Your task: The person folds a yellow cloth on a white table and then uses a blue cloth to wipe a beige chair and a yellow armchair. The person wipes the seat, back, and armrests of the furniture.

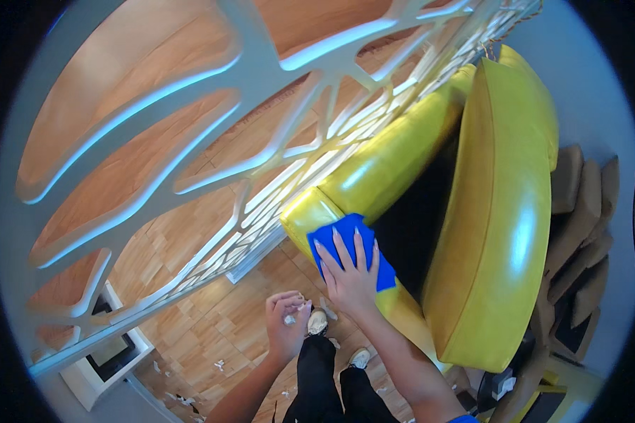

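My right hand (351, 275) lies flat with spread fingers on a blue cloth (386, 272). The cloth rests over the rounded edge of a yellow leather-like sofa frame (397, 153), near its corner. Beside the frame a large yellow cushion (495, 211) stands tilted, with a dark hollow between the two. To the left, above the floor, my left hand (287, 322) has its fingers curled around a small whitish scrap (289, 319), which is partly hidden.
A white cut-out lattice partition (259, 79) runs along the left and behind the sofa. Brown cushions (577, 211) are stacked at the right. White scraps (219, 365) lie on the wood-look floor (211, 328) around my feet. A white-framed piece (98, 378) stands at lower left.
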`<action>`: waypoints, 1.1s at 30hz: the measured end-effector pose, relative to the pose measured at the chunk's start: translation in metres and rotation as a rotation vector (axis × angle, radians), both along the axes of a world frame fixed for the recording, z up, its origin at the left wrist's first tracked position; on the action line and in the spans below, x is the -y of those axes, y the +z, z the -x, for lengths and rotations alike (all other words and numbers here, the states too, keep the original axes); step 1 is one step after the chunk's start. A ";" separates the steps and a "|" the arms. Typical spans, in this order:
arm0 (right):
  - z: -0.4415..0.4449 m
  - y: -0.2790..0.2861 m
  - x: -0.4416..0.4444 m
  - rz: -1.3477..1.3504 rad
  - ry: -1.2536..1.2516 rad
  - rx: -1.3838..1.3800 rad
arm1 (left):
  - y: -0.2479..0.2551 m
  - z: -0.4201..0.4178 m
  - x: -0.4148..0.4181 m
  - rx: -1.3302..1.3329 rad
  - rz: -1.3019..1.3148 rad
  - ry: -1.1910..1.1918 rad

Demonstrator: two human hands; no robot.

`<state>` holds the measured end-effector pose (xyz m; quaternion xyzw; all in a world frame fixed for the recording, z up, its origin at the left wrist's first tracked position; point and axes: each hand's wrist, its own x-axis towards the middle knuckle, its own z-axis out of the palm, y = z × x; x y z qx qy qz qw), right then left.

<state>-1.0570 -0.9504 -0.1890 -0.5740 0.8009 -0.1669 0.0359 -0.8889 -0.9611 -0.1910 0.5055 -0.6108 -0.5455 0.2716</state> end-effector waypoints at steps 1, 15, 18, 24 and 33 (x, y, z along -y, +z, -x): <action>0.001 -0.002 0.017 0.010 -0.030 0.002 | 0.004 0.005 0.008 -0.001 0.047 0.005; -0.005 -0.021 0.069 0.088 0.005 -0.066 | 0.010 0.006 0.024 0.248 0.293 0.053; -0.010 -0.017 0.005 -0.009 0.041 0.021 | 0.024 0.032 0.026 0.308 0.369 0.004; 0.015 0.010 -0.091 0.019 -0.050 0.247 | 0.042 0.085 -0.009 0.050 0.373 -0.312; 0.018 0.015 -0.053 -0.324 0.053 0.014 | -0.010 0.120 0.002 0.299 0.296 -0.144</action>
